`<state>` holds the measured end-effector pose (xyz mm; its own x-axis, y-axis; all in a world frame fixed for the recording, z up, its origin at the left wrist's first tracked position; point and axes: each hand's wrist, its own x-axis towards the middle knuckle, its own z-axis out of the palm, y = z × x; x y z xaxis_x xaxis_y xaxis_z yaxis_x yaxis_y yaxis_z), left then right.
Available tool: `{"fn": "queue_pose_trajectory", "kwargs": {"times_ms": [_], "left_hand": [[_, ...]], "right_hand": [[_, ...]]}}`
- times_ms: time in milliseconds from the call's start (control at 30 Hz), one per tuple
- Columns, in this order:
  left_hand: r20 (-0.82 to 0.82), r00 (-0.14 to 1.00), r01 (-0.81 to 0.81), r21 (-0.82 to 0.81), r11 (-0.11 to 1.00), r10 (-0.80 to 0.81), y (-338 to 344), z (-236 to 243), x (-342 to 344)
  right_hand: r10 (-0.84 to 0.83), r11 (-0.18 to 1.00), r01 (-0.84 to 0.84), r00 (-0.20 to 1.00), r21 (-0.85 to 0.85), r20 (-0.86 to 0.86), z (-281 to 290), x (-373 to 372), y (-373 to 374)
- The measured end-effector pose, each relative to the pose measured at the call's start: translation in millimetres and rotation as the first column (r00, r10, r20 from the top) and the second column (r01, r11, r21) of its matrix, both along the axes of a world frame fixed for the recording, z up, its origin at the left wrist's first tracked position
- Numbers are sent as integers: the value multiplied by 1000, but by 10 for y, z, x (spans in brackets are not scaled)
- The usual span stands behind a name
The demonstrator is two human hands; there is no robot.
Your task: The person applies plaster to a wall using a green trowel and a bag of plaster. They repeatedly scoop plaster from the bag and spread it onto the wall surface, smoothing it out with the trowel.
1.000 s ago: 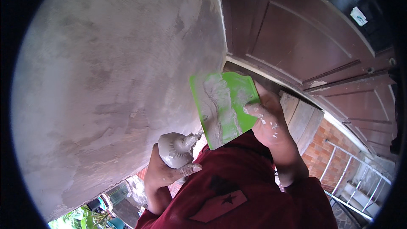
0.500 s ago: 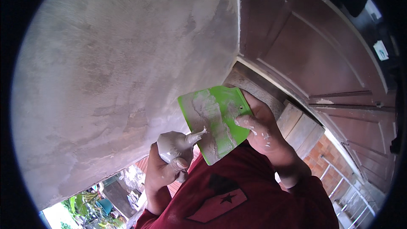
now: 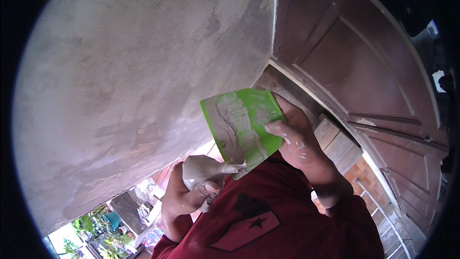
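Observation:
My right hand (image 3: 299, 134) grips a flat green plastic putty scraper (image 3: 275, 97) by its right side, thumb on the top face. Grey putty (image 3: 225, 117) lies in a rough band along the scraper's left part, with smears nearer the thumb. In my left hand (image 3: 189, 196) is a soft plastic bag of putty (image 3: 201, 169), bulging between fingers and thumb. The bag's narrow, putty-coated tip (image 3: 235, 167) lies over the scraper's lower edge. Dried putty spots mark both hands.
A plastered grey wall (image 3: 120, 76) with damp-looking patches rises on the left. To the right stands a brown panelled door (image 3: 364, 72). Wooden boards (image 3: 335, 141), orange tiles (image 3: 352, 180) and a white metal rail (image 3: 383, 216) lie lower right; plants (image 3: 112, 240) lower left.
The bag and my left hand have shifted right and slightly down, its tip travelling along the scraper's lower edge. The scraper has tilted slightly and moved up a little.

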<state>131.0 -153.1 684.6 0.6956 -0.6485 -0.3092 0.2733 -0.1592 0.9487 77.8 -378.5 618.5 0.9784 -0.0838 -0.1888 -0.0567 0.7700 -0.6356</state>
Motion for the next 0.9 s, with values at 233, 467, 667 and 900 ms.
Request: {"fn": "queue_pose_trajectory", "kwargs": {"times_ms": [233,467,667,900], "left_hand": [[-53,999,-7,27,1000,9,-56,1,56],[5,994,-107,59,993,106,38,10,-57],[-29,993,-115,51,992,116,-103,22,18],[0,993,-118,-11,993,118,-209,42,30]], "right_hand": [[-18,1000,18,1000,17,0,-48,57,-82],[2,1000,-2,1000,-5,3,-11,-18,-10],[43,999,-43,999,-3,14,-15,25,-148],[107,994,-106,994,29,-1,-12,-12,-212]]}}
